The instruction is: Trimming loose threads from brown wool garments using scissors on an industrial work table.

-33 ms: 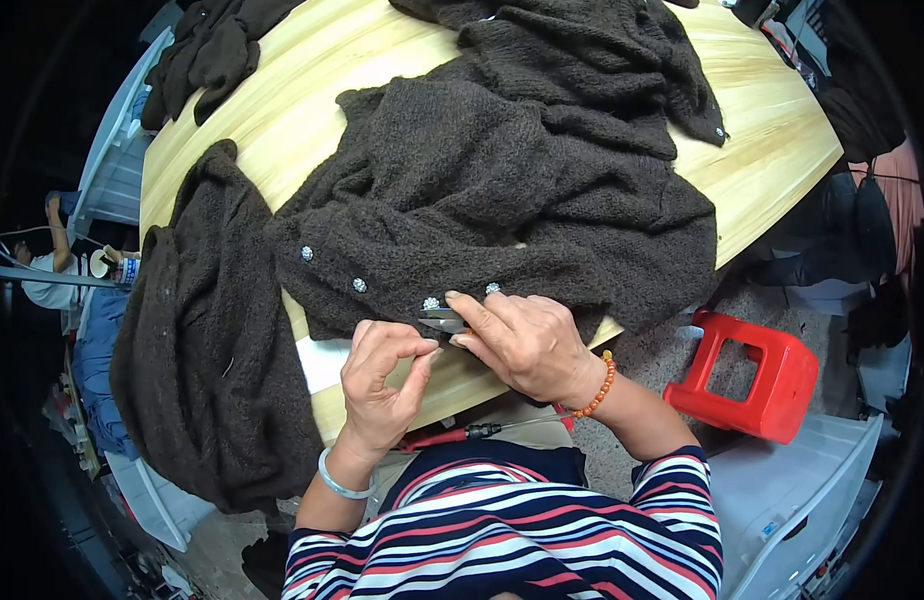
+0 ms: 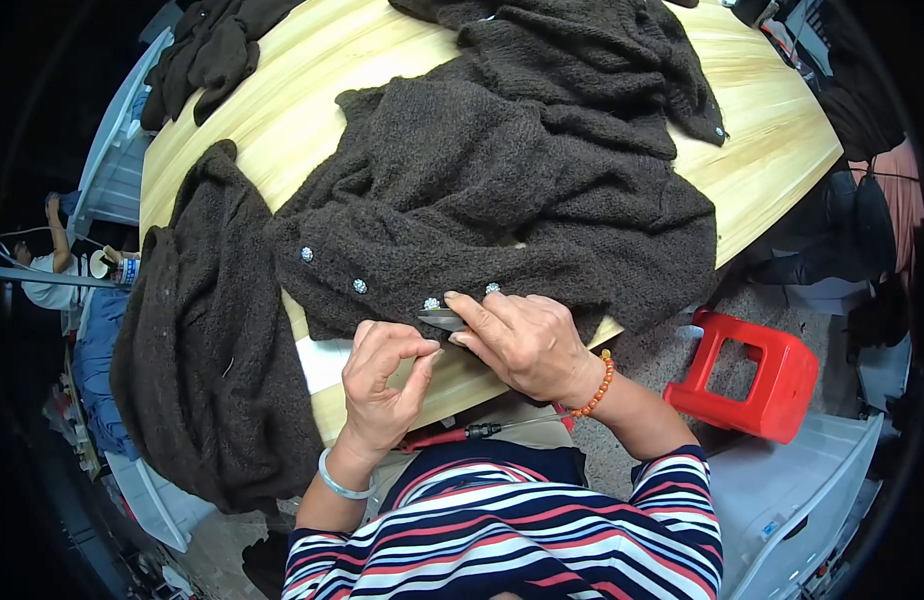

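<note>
A dark brown knitted cardigan (image 2: 452, 140) lies bunched on the table in front of me, with several sparkling round buttons (image 2: 359, 286) along its near edge. My right hand (image 2: 522, 345) is closed around a small tool with a pointed metal blade (image 2: 442, 319), probably thread snips; most of it is hidden by the fingers. The blade sits just below one of the buttons. Beside it, my left hand (image 2: 384, 385) is pinched, thumb and forefinger together near the table's front edge. Whatever may be between those fingertips is too small to make out.
Another dark knitted garment (image 2: 217, 340) hangs over the left edge of the pale wooden table (image 2: 772, 120). More brown knitwear (image 2: 592, 60) lies at the back. A red plastic stool (image 2: 782, 385) stands at the right, near a pale bin (image 2: 812, 500). Another person (image 2: 57, 260) is far left.
The metal blade in my right hand has turned slightly and looks lighter. Both hands and the garments stay in place.
</note>
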Motion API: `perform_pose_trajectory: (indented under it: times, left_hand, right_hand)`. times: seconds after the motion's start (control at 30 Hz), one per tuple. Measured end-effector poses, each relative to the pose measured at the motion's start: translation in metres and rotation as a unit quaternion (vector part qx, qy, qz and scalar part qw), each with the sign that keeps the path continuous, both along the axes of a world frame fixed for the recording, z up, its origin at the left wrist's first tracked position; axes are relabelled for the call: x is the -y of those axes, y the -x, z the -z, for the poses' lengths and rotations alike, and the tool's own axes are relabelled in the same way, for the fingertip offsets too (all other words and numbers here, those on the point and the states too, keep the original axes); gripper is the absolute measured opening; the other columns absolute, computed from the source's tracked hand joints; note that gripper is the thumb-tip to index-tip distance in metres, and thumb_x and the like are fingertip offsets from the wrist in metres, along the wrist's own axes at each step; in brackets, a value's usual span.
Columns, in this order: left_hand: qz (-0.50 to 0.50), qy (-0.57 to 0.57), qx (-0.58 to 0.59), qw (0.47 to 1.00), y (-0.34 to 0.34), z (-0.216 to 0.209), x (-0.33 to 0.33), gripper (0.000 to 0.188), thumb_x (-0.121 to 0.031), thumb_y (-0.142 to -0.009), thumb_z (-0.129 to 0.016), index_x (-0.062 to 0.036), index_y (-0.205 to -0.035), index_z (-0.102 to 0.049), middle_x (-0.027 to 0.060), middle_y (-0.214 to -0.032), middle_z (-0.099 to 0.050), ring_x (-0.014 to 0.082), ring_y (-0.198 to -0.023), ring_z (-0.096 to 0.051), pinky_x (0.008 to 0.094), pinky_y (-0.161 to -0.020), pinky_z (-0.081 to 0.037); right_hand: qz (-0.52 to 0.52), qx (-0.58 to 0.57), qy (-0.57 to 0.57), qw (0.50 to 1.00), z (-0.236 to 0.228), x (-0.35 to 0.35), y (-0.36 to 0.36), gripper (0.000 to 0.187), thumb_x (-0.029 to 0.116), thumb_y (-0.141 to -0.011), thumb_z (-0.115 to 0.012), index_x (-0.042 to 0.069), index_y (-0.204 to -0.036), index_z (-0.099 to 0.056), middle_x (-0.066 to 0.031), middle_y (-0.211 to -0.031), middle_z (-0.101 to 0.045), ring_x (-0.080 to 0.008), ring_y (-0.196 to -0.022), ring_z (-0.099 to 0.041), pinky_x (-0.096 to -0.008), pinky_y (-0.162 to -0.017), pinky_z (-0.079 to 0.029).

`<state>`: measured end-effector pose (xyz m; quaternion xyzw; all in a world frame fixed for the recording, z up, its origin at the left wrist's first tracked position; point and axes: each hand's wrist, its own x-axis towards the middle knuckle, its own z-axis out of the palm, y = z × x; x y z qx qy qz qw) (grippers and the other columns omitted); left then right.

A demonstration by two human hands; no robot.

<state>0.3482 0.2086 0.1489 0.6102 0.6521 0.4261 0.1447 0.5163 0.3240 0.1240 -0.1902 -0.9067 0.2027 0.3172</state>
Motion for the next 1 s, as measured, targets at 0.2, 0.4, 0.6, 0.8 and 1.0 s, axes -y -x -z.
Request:
perform_pose_trajectory:
  times: [0.2,0.4,0.6,0.8,1.0]
  left_hand:
    - [0.009,0.018,-0.087,0.996,-0.004,-0.006,-0.002,0.018,0.004,-0.072,-0.073,-0.0024,-0.087,-0.066,0.0103,-0.083,-0.062,0.0241,-0.076,-0.057,0.0325,-0.071,-0.045]
    - [-0.002,-0.046,-0.125,0.991,-0.030,-0.007,-0.028,0.030,-0.007,-0.073,-0.080,-0.0017,-0.097,-0.062,0.0128,-0.090,-0.061,0.0280,-0.082,-0.057,0.0374,-0.069,-0.046]
    - [-0.083,0.020,-0.266,0.960,-0.041,0.041,-0.084,0.029,-0.024,-0.075,-0.078,-0.0041,-0.090,-0.061,0.0090,-0.088,-0.056,0.0277,-0.084,-0.057,0.0389,-0.071,-0.044]
    - [-0.054,0.005,-0.217,0.975,-0.036,0.049,-0.079,0.015,-0.010,-0.075,-0.074,-0.0061,-0.084,-0.063,0.0074,-0.083,-0.057,0.0276,-0.081,-0.057,0.0389,-0.071,-0.044]
    - [-0.035,0.005,-0.018,0.999,-0.032,0.042,-0.069,0.008,-0.002,-0.078,-0.071,-0.0037,-0.084,-0.066,0.0090,-0.079,-0.063,0.0245,-0.072,-0.062,0.0341,-0.066,-0.047]
  right_hand:
    - [0.080,-0.044,0.056,0.994,0.006,-0.016,-0.020,0.037,0.016,-0.085,-0.070,0.006,-0.119,-0.061,-0.0087,-0.072,-0.056,-0.0227,-0.056,-0.058,-0.0339,-0.051,-0.046]
    - [0.165,-0.056,0.239,0.955,0.027,-0.032,-0.055,0.031,0.010,-0.090,-0.067,0.000,-0.118,-0.062,-0.0058,-0.078,-0.058,-0.0097,-0.061,-0.050,-0.0244,-0.056,-0.042]
    - [0.163,-0.056,0.242,0.955,0.032,-0.032,-0.055,0.033,0.013,-0.090,-0.068,0.000,-0.120,-0.061,-0.0065,-0.080,-0.060,-0.0094,-0.064,-0.051,-0.0240,-0.058,-0.044]
    - [0.162,-0.065,0.243,0.954,0.039,-0.036,-0.060,0.034,0.015,-0.090,-0.068,0.001,-0.119,-0.062,-0.0066,-0.080,-0.060,-0.0100,-0.063,-0.051,-0.0249,-0.058,-0.044]
    - [0.144,-0.030,0.205,0.968,0.032,-0.034,-0.060,0.033,0.014,-0.088,-0.069,0.002,-0.119,-0.061,-0.0079,-0.076,-0.057,-0.0152,-0.058,-0.054,-0.0277,-0.055,-0.045]
